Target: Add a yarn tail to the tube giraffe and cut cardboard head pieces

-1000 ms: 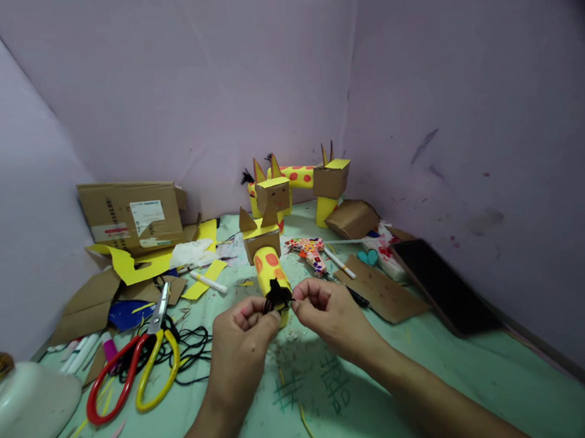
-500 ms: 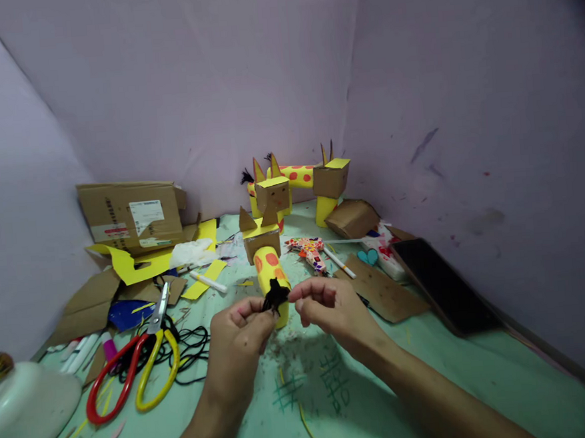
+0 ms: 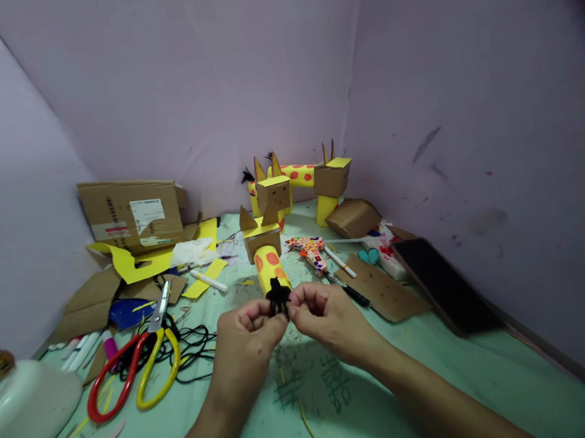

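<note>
A yellow paper-tube animal (image 3: 270,264) with orange spots and a cardboard head with pointed ears stands in front of me, its rear end toward me. At that end hangs a tuft of black yarn (image 3: 278,293). My left hand (image 3: 247,329) pinches the yarn's lower left strands between thumb and fingers. On the other side, my right hand (image 3: 327,317) has thumb and index finger closed on strands at the tuft's right. Both hands hide the lower part of the tube.
Red-and-yellow-handled scissors (image 3: 133,373) lie left on loose black yarn (image 3: 194,349). Behind stand two similar animals (image 3: 273,197). A patterned glue gun (image 3: 315,254), cardboard sheet (image 3: 382,289) and dark phone (image 3: 442,288) lie right. A cardboard box (image 3: 132,213) stands back left.
My right hand has moved slightly left and down, its fingers closing on the yarn strands. The tuft now hangs lower and more spread between both hands.
</note>
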A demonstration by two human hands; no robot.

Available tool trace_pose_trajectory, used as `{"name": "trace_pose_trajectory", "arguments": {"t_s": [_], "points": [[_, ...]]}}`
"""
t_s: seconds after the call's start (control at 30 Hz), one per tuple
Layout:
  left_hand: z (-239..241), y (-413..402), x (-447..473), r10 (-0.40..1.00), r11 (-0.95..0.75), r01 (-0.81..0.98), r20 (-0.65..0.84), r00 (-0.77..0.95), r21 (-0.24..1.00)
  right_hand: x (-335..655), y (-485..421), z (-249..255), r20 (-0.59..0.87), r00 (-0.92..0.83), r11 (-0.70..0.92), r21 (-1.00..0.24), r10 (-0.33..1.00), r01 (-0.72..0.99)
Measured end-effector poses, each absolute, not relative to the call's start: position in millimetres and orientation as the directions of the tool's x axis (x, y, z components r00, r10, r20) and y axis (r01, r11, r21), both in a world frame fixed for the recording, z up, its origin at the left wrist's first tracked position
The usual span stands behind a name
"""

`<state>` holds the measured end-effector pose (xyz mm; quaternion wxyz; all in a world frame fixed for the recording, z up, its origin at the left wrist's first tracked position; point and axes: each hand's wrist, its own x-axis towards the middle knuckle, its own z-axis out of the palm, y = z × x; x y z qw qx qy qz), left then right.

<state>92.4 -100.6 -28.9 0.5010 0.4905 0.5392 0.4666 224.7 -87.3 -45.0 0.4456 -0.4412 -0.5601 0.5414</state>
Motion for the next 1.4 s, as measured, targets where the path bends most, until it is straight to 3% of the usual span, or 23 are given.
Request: {"name": "trace_pose_trajectory", "arguments": {"t_s": [0.33,0.87,1.13,1.23,1.4], "points": [[-29.9,-100.1,88.4,0.991,0.125,-0.036,-0.126,-0.046,0.992,226.0,-84.5,-44.6,0.075,-0.174,0.076,-0.997,0.982,0.000],[-32.3,-96.4,88.2,0.986,0.078,0.008,-0.076,-0.147,0.997,224.4,-81.4,-46.3,0.074,-0.067,0.068,-0.993,0.995,-0.097],[-30.4,-102.0,80.9,0.996,0.081,-0.029,-0.080,0.049,0.996,231.0,-84.1,-46.3,0.104,0.044,0.112,-0.964,0.994,-0.241],[-31.7,-102.3,78.2,0.996,0.076,-0.057,-0.074,0.043,0.995,234.9,-84.4,-48.0,0.119,0.087,0.139,-0.948,0.989,-0.287],[-32.0,-100.8,81.3,0.993,0.113,-0.020,-0.113,0.014,0.993,230.6,-87.5,-42.2,0.079,-0.080,0.067,-0.987,0.994,-0.145]]}}
